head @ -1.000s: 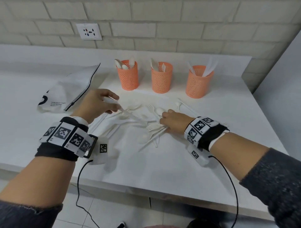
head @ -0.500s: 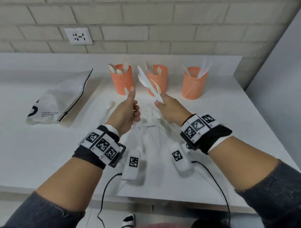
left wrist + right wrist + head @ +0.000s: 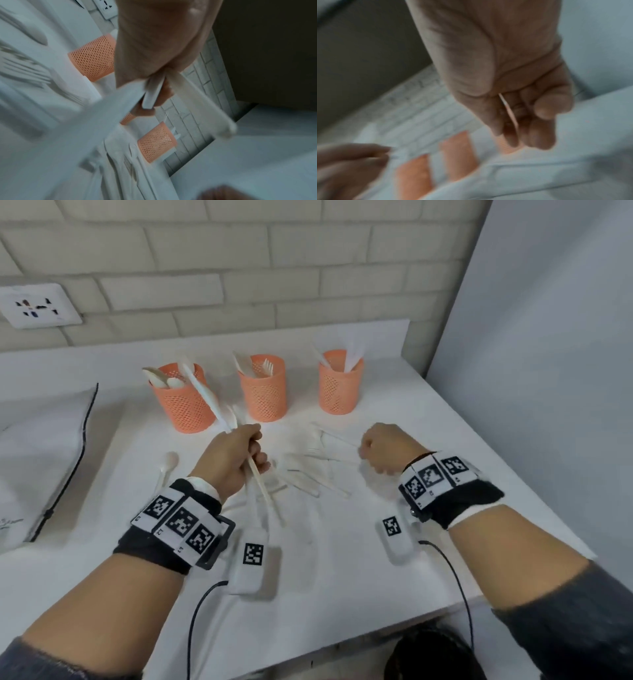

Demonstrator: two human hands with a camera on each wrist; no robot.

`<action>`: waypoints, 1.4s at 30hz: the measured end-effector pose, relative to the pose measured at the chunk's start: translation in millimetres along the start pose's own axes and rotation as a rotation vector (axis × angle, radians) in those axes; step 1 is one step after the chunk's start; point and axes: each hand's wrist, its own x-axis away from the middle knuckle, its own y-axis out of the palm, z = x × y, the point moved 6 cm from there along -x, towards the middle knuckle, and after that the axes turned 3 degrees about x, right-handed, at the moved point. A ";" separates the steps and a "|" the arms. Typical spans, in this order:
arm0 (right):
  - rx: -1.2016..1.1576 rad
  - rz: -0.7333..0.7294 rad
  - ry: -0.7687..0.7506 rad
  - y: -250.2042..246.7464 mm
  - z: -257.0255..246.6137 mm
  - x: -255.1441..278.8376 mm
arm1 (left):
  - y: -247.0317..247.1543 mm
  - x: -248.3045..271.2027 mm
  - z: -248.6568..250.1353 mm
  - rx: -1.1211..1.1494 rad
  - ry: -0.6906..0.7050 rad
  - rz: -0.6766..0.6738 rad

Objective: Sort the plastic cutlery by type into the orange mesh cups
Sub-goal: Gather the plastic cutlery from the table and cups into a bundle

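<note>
L hand (image 3: 233, 460) grip pinching cutlery bunch (image 3: 209, 398) nr left cup (image 3: 183, 405); R hand (image 3: 387, 451) fingers curled, empty, over bench (image 3: 342, 559) pile (image 3: 308, 470)

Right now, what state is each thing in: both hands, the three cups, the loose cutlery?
left hand: grips a bundle of cutlery, raised near the left cup
right hand: curled over the pile; hold unclear
left cup: upright, holds spoons
middle cup: upright, holds forks
right cup: upright, holds cutlery
loose cutlery: scattered flat on the table
</note>
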 end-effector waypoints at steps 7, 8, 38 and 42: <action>0.074 -0.046 0.400 23.9 67.1 -16.4 | 12.5 0.9 1.8 -0.039 -0.028 -0.125; 0.019 -0.043 0.406 24.6 67.2 -19.0 | 12.1 0.7 2.2 -0.041 -0.028 -0.133; 0.183 -0.125 0.019 70.2 -72.4 -46.8 | -18.7 1.0 -3.9 -0.063 -0.076 -0.142; 0.243 -0.165 0.003 82.3 -82.7 -44.8 | -23.1 1.0 -9.2 -0.041 -0.094 -0.127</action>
